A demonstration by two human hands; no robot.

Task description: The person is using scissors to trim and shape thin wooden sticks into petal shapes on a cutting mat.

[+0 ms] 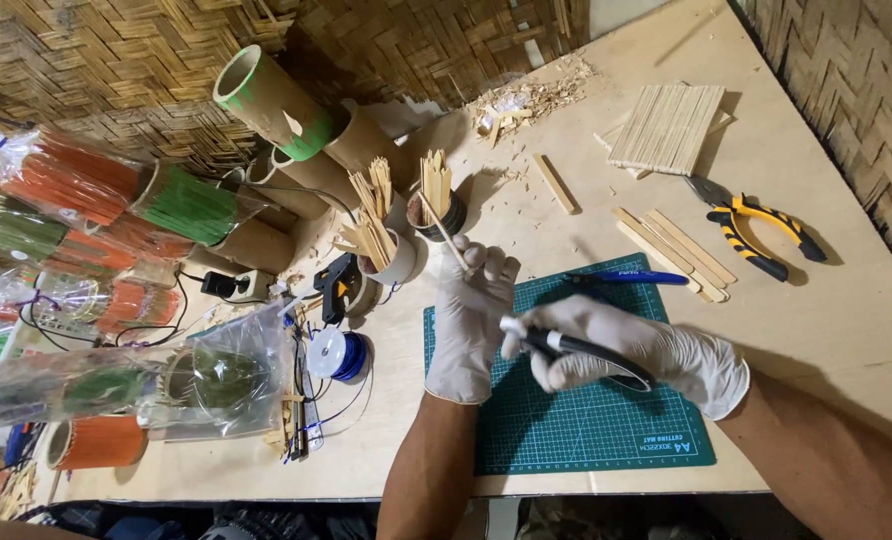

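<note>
Thin pale wooden stick (444,235) rising slantwise out of the white-gloved left hand (468,325), pinched between fingertips above the green gridded cutting mat (606,420). Left fist clenching around the stick's lower end, upper end leaning toward the cups behind. White-gloved right hand (646,355) grasping a black-handled craft knife with a white tip (566,346), tip pointing at the left hand and touching or nearly touching it; blade itself too small to make out. Both hands hovering over the mat's upper half, close together.

Lying just beyond the mat: blue-handled pliers (626,278) at its far edge, flat wooden slats (671,250) beside them, yellow-and-black pliers (756,228) further right. Sitting near the back wall: bundle of thin pale sticks laid side by side (668,125), pile of wood shavings (531,100). Standing behind the left hand: two small cups stuffed with stick offcuts (406,225). Resting to the left: blue spool of wire (336,355), black glue gun (338,285), cardboard tubes (266,100), and plastic-wrapped cylinders clad in orange and green sticks (116,190), all on the light plywood tabletop (816,320).
</note>
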